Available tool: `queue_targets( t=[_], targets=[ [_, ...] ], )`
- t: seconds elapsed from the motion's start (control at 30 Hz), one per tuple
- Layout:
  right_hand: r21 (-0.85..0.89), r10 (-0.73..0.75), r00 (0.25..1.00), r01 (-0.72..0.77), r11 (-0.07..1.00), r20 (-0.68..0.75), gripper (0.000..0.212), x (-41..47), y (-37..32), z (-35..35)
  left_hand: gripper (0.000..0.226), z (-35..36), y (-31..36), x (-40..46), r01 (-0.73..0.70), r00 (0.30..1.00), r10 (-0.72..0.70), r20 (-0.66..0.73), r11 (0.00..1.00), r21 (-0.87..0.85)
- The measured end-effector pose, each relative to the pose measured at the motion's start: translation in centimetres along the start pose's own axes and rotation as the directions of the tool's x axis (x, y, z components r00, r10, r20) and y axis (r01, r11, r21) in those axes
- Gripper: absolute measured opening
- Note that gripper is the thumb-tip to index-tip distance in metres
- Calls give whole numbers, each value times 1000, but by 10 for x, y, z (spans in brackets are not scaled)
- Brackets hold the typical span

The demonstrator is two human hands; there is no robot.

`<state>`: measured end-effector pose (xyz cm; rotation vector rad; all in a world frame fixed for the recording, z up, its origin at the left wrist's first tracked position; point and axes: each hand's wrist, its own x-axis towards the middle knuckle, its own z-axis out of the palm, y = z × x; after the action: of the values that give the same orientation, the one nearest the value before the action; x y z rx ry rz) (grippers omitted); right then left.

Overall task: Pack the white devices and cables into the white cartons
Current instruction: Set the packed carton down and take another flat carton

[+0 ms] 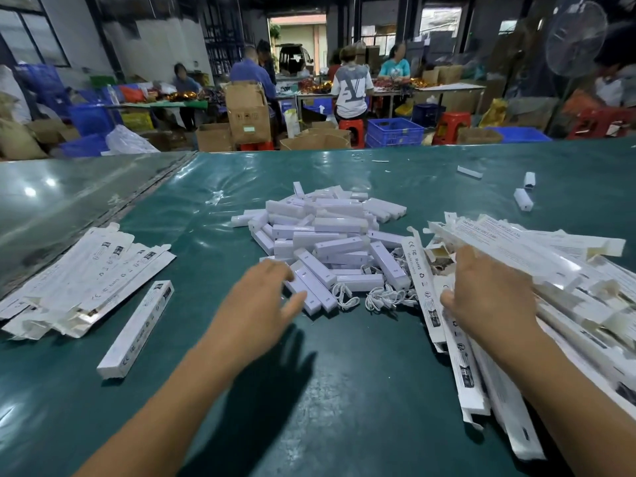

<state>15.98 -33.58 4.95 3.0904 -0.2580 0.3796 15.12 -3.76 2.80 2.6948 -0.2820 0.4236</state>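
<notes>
A heap of white bar-shaped devices (323,228) lies in the middle of the green table (344,390), with several coiled white cables (382,297) at its near edge. My left hand (261,304) hovers just in front of the heap, fingers spread and holding nothing. My right hand (488,294) rests with relaxed fingers on a pile of long flat white cartons (550,287) at the right. One closed carton (137,328) lies alone at the left, beside a stack of packed cartons (75,280).
A few loose white pieces (523,199) lie at the far right of the table. Beyond the table's far edge, several people work among cardboard boxes, blue crates (395,132) and red stools. A standing fan (574,39) is at the upper right.
</notes>
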Motion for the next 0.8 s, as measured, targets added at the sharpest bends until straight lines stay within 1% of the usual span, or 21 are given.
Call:
queue_targets(
  t=[0.07,0.1,0.13,0.17,0.2,0.23,0.27,0.3,0.33,0.37,0.4,0.43,0.47,0.5,0.53,0.57,0.6,0.7,0.8],
  targets=[
    [52,-28,1000,29,998,-3,40,1,-2,-4,23,17,22,5,-119,992,121,19,989,-89],
    [109,-48,998,53,993,-45,37,2,-2,-5,22,22,30,6,-149,988,154,20,975,-168],
    [205,-63,993,83,975,-103,36,3,-2,-7,21,26,38,5,-154,985,169,29,949,-275],
    [347,-74,985,125,930,-156,37,3,-3,-10,22,28,45,4,-143,984,175,45,907,-397],
    [515,-84,978,173,840,-192,37,2,-7,-15,26,30,52,1,-125,981,185,63,843,-522],
    [672,-101,973,218,708,-209,36,0,-13,-20,32,32,58,-3,-105,977,197,74,762,-639],
    [797,-137,969,246,551,-205,35,-3,-22,-23,40,34,62,-5,-79,975,206,84,674,-735],
    [882,-188,962,258,394,-198,36,-7,-31,-25,46,35,66,-7,-50,972,213,96,592,-804],
    [926,-241,949,266,266,-204,37,-10,-40,-26,49,35,68,-9,-25,968,224,108,517,-855],
    [946,-283,934,275,174,-220,38,-14,-47,-26,48,34,69,-10,4,964,236,121,443,-896],
    [956,-309,922,274,101,-232,39,-15,-53,-24,44,32,69,-10,44,961,238,140,371,-928],
    [966,-326,917,256,33,-232,40,-16,-57,-21,36,29,67,-9,84,957,237,165,320,-944],
    [974,-341,914,225,-29,-221,41,-16,-59,-17,27,25,64,-7,102,956,229,184,326,-940],
    [978,-353,911,195,-81,-211,42,-15,-60,-11,19,22,59,-7,92,959,216,186,385,-919],
    [978,-358,911,173,-117,-204,42,-15,-61,-5,14,19,54,-6,67,961,207,182,465,-883],
    [978,-353,915,155,-139,-195,41,-16,-63,2,13,18,48,-5,50,963,199,182,533,-845],
    [979,-336,923,146,-143,-187,41,-17,-64,7,15,18,44,-5,49,965,182,187,577,-816],
    [981,-284,940,166,-101,-188,34,-20,-66,20,29,16,35,-7,56,972,144,184,620,-783],
    [969,-329,911,241,-60,-247,18,-21,-63,23,24,13,31,-6,89,966,144,216,600,-795]
  ],
)
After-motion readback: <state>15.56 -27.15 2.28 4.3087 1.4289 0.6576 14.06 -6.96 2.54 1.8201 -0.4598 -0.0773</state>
